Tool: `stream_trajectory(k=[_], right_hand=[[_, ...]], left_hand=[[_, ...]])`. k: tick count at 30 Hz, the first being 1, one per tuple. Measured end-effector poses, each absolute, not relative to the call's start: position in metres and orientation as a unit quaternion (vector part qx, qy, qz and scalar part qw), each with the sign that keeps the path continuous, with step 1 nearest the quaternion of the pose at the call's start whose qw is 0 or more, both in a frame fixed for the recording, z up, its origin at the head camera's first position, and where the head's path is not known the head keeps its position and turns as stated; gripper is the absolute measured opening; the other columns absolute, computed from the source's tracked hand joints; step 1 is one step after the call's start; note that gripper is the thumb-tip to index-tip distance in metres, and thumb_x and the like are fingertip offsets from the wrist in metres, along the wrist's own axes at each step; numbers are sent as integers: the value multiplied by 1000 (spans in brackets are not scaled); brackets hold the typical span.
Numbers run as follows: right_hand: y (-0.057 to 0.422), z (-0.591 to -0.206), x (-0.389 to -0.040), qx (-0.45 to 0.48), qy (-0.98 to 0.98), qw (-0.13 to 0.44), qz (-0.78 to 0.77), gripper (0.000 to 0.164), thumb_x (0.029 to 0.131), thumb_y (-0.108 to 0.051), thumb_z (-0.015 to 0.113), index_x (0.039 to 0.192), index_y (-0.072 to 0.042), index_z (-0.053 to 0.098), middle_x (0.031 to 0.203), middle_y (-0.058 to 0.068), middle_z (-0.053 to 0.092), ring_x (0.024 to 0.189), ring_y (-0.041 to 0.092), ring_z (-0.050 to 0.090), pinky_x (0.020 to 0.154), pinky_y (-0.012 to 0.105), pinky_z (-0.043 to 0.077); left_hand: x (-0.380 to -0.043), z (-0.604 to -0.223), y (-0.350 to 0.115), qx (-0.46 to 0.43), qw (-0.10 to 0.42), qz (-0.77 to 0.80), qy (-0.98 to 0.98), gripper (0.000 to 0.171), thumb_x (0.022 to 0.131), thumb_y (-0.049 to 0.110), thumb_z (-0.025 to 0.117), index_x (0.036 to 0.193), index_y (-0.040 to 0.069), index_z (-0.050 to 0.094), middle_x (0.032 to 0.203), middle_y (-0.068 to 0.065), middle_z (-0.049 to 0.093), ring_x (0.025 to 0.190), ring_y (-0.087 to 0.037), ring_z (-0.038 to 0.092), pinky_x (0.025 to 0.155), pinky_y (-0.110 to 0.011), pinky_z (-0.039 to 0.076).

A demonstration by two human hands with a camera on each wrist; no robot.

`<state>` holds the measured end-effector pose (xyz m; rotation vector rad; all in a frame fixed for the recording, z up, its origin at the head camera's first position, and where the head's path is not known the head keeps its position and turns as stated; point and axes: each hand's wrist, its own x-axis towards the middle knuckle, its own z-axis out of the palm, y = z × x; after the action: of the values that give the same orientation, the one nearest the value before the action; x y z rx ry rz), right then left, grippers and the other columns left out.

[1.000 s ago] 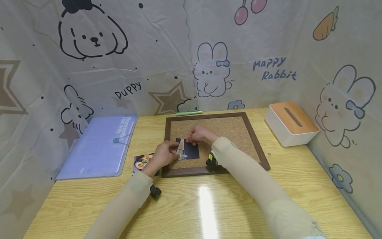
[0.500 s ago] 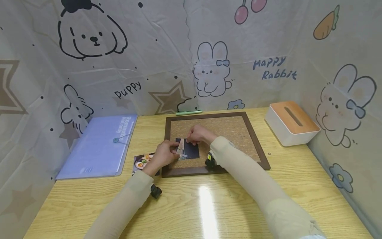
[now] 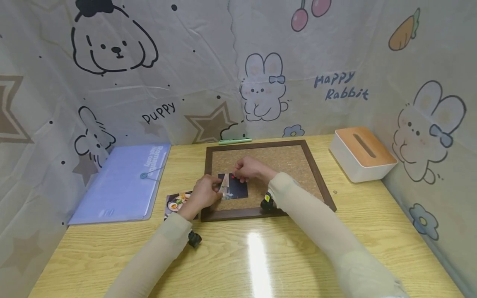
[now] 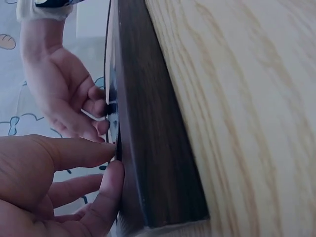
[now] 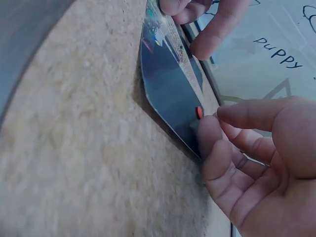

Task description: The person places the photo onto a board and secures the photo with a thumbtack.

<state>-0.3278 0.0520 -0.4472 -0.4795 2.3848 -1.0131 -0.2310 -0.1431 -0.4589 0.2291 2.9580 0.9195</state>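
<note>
A dark photo (image 3: 238,188) with a pale triangular structure lies on the framed corkboard (image 3: 294,169), towards its left. In the right wrist view a red pin (image 5: 199,112) stands at the upper part of the photo. Beside it is my right hand (image 3: 250,168), thumb and fingers loosely bent, their tips just off the pin's head. With thumb and forefinger set apart, my left hand (image 3: 206,191) presses the photo's left edge. Both fingertips reach the photo in the left wrist view. My left fingers hide part of that edge.
A food photo (image 3: 178,203) lies beside the board's lower left corner, partly under my left wrist. A blue folder (image 3: 119,182) is at the left. Behind the board is a green pen (image 3: 235,141); a tissue box (image 3: 363,155) stands at the right.
My right fingers have drawn back slightly to the right, and the red pin, hidden before, now shows. My left hand and the photo keep their place.
</note>
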Motion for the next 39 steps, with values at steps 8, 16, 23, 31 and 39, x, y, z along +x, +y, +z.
stream_trajectory(k=[8, 16, 23, 31, 39], right_hand=[[70, -438, -317, -203, 873, 233, -378, 11, 97, -15, 61, 98, -8, 69, 86, 4, 66, 69, 12, 62, 62, 24, 50], [90, -432, -305, -219, 876, 215, -373, 16, 99, -16, 57, 102, -7, 69, 80, 8, 66, 69, 16, 59, 61, 25, 45], [111, -426, -298, -205, 868, 217, -396, 18, 98, -14, 57, 107, -4, 69, 94, 15, 69, 78, 22, 62, 70, 29, 48], [139, -422, -295, -192, 882, 191, -386, 23, 99, -19, 58, 112, -4, 68, 106, 10, 69, 89, 29, 67, 74, 32, 53], [159, -419, -291, -190, 890, 165, -381, 23, 99, -22, 59, 111, -5, 69, 108, 9, 71, 95, 31, 69, 81, 43, 58]], left_hand=[[-229, -459, -154, 67, 16, 359, 931, 43, 85, 3, 67, 129, 6, 67, 113, -15, 69, 91, -21, 67, 71, -29, 52], [-222, -455, -165, 66, 17, 422, 904, 43, 90, 9, 71, 132, 6, 64, 125, -20, 63, 103, -30, 69, 71, -30, 57], [-215, -449, -179, 23, 38, 446, 894, 42, 93, 18, 71, 134, 13, 64, 133, -13, 62, 114, -31, 65, 77, -35, 58], [-205, -445, -206, -9, 44, 487, 872, 44, 96, 16, 67, 138, 9, 58, 132, -20, 61, 71, -18, 60, 52, -26, 44], [-191, -444, -225, -1, -6, 422, 906, 44, 96, 21, 67, 137, 9, 60, 136, -19, 60, 117, -34, 63, 84, -43, 56]])
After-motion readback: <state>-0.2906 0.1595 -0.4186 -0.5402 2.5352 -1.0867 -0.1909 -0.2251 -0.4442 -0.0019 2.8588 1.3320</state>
